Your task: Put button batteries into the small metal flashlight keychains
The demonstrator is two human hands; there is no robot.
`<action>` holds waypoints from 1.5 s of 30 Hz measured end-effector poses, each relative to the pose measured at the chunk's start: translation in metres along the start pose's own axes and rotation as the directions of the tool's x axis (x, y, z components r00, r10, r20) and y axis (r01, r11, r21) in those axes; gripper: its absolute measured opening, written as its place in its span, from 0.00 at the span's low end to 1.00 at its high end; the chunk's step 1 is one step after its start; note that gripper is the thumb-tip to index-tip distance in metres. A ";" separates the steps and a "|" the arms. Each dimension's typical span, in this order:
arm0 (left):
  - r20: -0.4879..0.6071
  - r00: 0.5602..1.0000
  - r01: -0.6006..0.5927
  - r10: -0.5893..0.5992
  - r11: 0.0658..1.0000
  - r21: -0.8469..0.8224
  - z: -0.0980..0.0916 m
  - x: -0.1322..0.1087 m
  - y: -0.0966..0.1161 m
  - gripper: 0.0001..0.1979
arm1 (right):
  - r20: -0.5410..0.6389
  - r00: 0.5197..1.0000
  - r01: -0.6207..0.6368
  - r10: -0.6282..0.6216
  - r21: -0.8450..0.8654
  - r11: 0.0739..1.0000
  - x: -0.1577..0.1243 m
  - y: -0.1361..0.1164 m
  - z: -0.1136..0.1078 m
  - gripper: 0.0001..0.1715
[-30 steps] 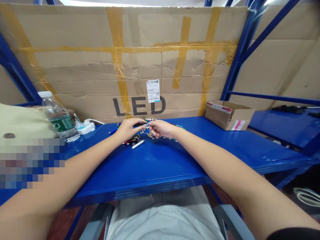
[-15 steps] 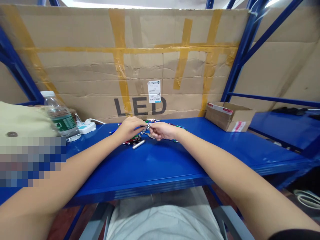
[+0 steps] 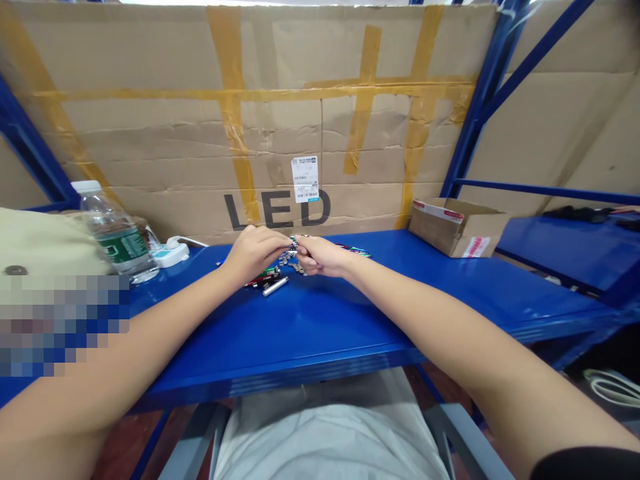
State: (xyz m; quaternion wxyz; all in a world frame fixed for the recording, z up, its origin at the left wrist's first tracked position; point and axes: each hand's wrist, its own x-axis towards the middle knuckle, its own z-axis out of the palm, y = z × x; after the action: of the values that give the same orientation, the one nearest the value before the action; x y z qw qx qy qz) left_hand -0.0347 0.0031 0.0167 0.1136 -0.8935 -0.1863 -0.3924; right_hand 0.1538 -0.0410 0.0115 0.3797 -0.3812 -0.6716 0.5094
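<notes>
Head view: left hand (image 3: 253,253) and right hand (image 3: 320,257) pinched together over blue steel bench (image 3: 320,327).
Both grips narrow, fingertips closed on a small cluster of metal rings (image 3: 293,259); silver metal tube (image 3: 275,286) at 7 o'clock, coloured pens (image 3: 354,251) at 3 o'clock.

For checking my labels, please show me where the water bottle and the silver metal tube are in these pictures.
water bottle (image 3: 120,241): head view, on its green label.
silver metal tube (image 3: 276,286): head view, on the middle of its body.

Plastic water bottle (image 3: 116,233) beside a power strip (image 3: 173,254), open cardboard box (image 3: 457,230) on the blue shelf (image 3: 350,333)
</notes>
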 end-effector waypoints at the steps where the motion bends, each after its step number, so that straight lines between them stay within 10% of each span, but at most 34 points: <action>1: 0.008 1.000 0.008 -0.008 1.000 -0.008 0.000 0.000 0.000 0.10 | -0.009 1.000 -0.003 0.002 -0.053 0.999 0.000 0.000 -0.002 0.22; 5: 0.027 0.978 0.210 -0.209 0.951 -0.228 0.003 0.002 0.003 0.13 | -0.168 0.945 0.146 -0.279 -0.547 0.824 -0.002 -0.001 -0.012 0.22; 9: 0.119 0.917 0.397 -0.382 0.838 -0.373 0.004 0.005 0.011 0.17 | -0.049 0.880 0.242 -0.473 -0.809 0.535 -0.003 0.000 -0.020 0.18; 17: 0.156 0.889 0.457 -0.431 0.859 -0.232 0.006 0.004 0.008 0.13 | -0.117 0.934 0.081 -0.338 -0.851 0.518 -0.001 0.002 -0.026 0.15; 24: 0.202 0.904 0.416 -0.378 0.887 -0.201 0.013 0.000 0.001 0.12 | 0.261 0.965 0.206 0.025 -0.815 0.541 -0.015 -0.015 -0.013 0.11; 28: 0.216 0.905 0.408 -0.366 0.890 -0.205 0.015 -0.001 -0.001 0.12 | 0.282 0.958 0.221 0.057 -0.847 0.484 -0.014 -0.011 -0.003 0.05; 35: 0.237 0.910 0.389 -0.339 0.897 -0.212 0.019 -0.003 -0.005 0.12 | 0.020 0.999 0.037 -0.032 -0.716 0.697 -0.009 -0.007 -0.027 0.07; 45: 0.299 0.894 0.435 -0.335 0.811 -0.391 0.023 -0.004 0.001 0.15 | -0.296 0.926 0.133 -0.237 -0.333 0.934 0.011 0.011 -0.028 0.05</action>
State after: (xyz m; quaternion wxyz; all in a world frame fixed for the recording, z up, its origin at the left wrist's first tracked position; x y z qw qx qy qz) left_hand -0.0217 0.0088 -0.0019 -0.1982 -0.8756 -0.2801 -0.3400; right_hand 0.1755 -0.0175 0.0076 0.4699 -0.4497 -0.7024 0.2891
